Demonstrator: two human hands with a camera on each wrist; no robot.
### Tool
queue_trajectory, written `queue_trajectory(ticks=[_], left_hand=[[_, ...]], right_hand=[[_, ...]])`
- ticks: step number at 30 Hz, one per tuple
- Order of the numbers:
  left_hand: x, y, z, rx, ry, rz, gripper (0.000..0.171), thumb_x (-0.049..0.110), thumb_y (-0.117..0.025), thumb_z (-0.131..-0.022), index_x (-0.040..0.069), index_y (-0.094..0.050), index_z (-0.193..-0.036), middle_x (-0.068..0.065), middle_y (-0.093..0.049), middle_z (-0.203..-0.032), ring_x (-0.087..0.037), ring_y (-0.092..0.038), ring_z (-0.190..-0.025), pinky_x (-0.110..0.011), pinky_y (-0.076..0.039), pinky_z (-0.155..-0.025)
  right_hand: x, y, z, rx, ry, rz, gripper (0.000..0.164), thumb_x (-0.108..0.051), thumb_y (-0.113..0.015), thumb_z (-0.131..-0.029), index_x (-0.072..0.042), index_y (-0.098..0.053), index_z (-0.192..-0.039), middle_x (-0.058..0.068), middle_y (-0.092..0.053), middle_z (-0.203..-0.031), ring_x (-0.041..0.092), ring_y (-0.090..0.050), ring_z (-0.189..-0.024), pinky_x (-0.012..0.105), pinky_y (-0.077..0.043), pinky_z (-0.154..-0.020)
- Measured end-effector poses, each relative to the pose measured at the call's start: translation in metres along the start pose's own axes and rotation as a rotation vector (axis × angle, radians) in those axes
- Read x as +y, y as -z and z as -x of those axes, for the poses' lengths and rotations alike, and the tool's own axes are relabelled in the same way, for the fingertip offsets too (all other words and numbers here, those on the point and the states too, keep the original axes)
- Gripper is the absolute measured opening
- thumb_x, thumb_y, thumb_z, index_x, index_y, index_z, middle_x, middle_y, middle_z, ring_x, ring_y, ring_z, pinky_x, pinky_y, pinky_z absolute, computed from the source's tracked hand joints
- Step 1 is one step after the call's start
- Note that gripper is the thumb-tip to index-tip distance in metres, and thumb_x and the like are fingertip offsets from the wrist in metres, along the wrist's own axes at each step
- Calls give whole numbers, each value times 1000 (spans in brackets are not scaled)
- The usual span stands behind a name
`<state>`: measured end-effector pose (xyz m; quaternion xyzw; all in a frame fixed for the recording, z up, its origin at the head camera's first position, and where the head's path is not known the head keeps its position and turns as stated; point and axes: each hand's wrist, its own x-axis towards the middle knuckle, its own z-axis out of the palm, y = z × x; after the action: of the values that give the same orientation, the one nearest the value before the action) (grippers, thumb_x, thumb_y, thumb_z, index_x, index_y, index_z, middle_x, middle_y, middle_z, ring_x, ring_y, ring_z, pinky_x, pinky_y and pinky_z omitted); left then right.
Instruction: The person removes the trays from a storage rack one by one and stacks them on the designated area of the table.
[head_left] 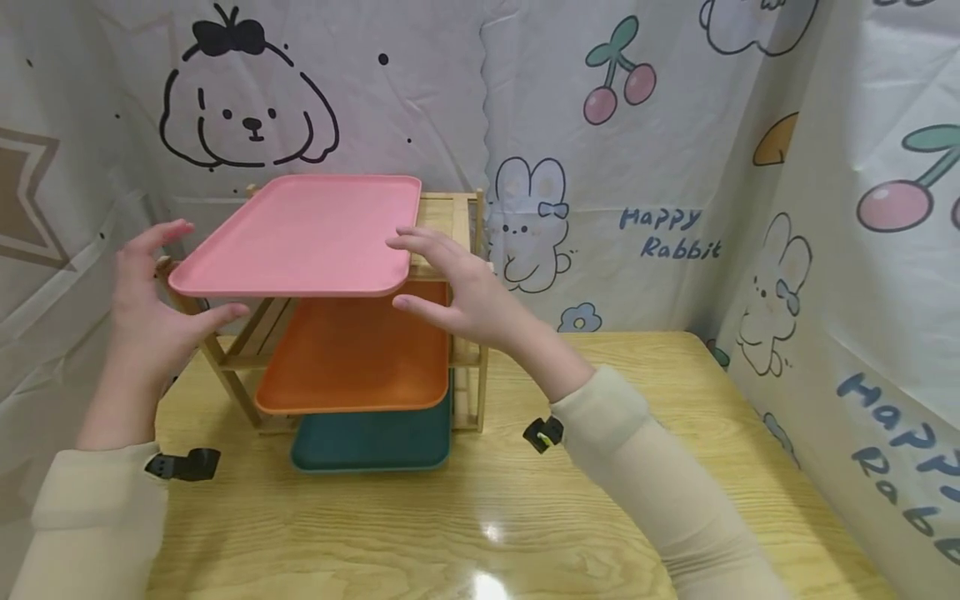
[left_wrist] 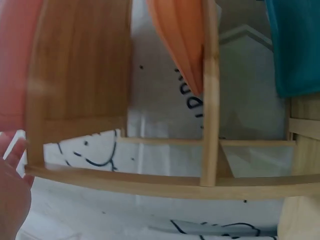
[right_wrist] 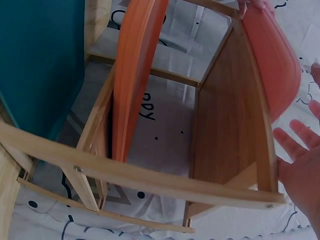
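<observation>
A pink tray (head_left: 315,237) lies on the top shelf of a wooden rack (head_left: 468,225), its front edge jutting out. My left hand (head_left: 150,312) is at the tray's left front corner, thumb and fingers spread apart; whether it touches the tray or rack is unclear. Beside the tray's right edge is my right hand (head_left: 468,292), its fingers extended and spread. The right wrist view shows those fingers (right_wrist: 292,140) apart from the pink tray (right_wrist: 275,60). An orange tray (head_left: 360,358) rests on the middle level and a teal tray (head_left: 371,442) below it.
The rack stands on a wood-grain table (head_left: 600,492) close to a white patterned cloth (head_left: 420,100) hung at the back. More patterned cloth (head_left: 840,292) hangs along the right side. A black wrist camera (head_left: 183,464) is strapped on the left wrist.
</observation>
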<state>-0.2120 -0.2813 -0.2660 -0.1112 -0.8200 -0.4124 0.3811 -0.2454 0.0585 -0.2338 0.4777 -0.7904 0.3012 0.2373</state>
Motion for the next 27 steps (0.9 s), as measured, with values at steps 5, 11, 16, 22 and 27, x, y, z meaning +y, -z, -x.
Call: queue_trajectory(ticks=[5,11,16,22,27], left_hand=[[-18,-1,-6,-34,-35,190,101,-18,-80,-57,15,-35,-141,0,-47,-131,-10,-48,-112,-9,-42,-84],[-33,-4,-7,39,-37,71,95,-12,-82,-59,17,-39,-139,18,-47,-117,0,-50,-99,-6,-42,-72],[-37,-11,-7,93,-47,-40,83,0,-82,-65,23,-44,-136,26,-41,-109,3,-45,-92,-5,-39,-70],[-42,-22,-11,174,-122,-45,61,13,-82,-68,3,-55,-122,27,-45,-103,6,-40,-97,-10,-31,-75],[-42,-23,-14,192,-206,-68,65,50,-75,-73,-4,-62,-105,-7,-60,-103,-1,-38,-100,-21,-26,-88]], right_hand=[[1,-11,-9,-23,-29,9,41,-32,-65,-89,-15,-57,-125,5,-48,-140,16,-38,-134,29,-29,-110],[-1,-16,-14,-17,-37,53,17,-30,-64,-90,-14,-65,-96,5,-53,-133,18,-47,-124,28,-36,-104],[-2,-8,-9,-35,-60,121,19,-31,-62,-91,-13,-64,-97,3,-55,-132,16,-46,-127,27,-39,-101],[5,9,2,-40,-6,193,18,-29,-60,-93,-11,-62,-97,5,-56,-131,20,-56,-116,30,-46,-92],[12,23,13,-30,5,203,16,-27,-60,-93,-11,-60,-93,6,-56,-132,22,-57,-114,34,-47,-90]])
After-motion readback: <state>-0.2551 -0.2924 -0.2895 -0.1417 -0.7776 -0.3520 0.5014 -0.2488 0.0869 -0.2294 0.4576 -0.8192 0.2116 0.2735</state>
